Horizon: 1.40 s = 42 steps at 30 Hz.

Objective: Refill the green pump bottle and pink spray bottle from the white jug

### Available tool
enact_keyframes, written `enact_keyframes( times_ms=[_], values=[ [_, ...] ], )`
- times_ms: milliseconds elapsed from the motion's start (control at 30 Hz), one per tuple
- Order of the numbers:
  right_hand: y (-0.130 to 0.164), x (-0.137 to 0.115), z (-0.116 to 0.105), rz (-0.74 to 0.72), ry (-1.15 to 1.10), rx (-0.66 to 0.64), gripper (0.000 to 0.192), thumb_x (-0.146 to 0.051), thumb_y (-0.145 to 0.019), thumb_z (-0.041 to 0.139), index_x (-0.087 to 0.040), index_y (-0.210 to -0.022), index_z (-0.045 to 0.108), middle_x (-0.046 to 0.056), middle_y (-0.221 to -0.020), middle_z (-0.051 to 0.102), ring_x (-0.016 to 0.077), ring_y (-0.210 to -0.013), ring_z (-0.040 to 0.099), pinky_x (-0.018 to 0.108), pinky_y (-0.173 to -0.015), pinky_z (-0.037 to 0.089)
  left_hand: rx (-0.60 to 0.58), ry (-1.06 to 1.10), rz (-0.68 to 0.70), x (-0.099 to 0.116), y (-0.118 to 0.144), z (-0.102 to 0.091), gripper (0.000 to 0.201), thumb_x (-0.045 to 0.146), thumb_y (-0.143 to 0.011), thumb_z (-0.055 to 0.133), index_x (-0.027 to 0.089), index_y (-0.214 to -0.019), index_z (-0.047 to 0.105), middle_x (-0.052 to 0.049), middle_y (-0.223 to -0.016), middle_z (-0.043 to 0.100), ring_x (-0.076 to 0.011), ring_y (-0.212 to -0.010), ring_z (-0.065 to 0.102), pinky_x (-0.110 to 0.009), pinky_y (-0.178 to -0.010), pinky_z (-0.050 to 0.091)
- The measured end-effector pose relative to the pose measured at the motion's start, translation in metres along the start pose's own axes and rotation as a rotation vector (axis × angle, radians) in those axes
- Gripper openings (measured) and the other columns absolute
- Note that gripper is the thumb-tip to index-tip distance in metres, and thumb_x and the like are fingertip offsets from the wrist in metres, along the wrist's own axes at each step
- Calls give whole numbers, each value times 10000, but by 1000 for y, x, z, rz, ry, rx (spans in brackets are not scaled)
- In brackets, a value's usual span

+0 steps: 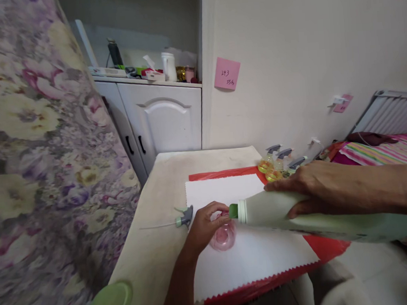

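Note:
My left hand (207, 225) grips the neck of a small clear pink bottle (223, 238), which stands on a white sheet (257, 251) with zigzag edges. My right hand (306, 186) is wrapped around a large pale green jug (275, 210), tilted nearly flat. The jug's green spout (233, 211) meets the pink bottle's mouth; whether liquid is flowing, I cannot see. Left of my left hand lies a grey and green spray head (185, 217) with its thin tube pointing left.
Several spray bottles (271, 170) with yellow liquid stand at the table's back right. A green round lid (110, 304) sits at the front left. Red material (222, 173) edges the white sheet. A floral curtain (49, 160) hangs left; a white cabinet (173, 122) stands behind.

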State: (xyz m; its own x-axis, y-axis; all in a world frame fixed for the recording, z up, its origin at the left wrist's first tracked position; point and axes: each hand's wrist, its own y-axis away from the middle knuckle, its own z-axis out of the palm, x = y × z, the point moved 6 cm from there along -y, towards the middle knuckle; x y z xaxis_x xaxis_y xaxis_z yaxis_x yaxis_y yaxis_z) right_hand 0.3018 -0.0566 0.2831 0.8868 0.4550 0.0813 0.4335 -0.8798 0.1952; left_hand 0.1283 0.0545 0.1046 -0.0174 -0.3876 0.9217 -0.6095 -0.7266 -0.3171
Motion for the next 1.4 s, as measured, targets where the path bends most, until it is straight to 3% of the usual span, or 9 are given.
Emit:
enact_keyframes(
  times_ms=[767, 1400],
  values=[
    [1, -4, -3, -20, -25, -1, 437, -456, -902, 541, -194, -1249, 572, 77, -758, 692, 197, -631, 637, 289, -534, 379, 3, -23, 2, 0, 0, -1, 112, 237, -789, 665, 193, -888, 697, -38, -929, 682, -189, -904, 622, -319, -834, 458],
    [-1, -3, -2, 0, -30, -13, 461, -476, -893, 549, -221, -1277, 556, 77, -779, 707, 214, -657, 653, 292, -545, 395, -6, -33, 23, -2, 0, 0, 126, 262, -793, 657, 201, -897, 694, -38, -935, 685, -191, -904, 623, -333, -834, 467]
  ],
)
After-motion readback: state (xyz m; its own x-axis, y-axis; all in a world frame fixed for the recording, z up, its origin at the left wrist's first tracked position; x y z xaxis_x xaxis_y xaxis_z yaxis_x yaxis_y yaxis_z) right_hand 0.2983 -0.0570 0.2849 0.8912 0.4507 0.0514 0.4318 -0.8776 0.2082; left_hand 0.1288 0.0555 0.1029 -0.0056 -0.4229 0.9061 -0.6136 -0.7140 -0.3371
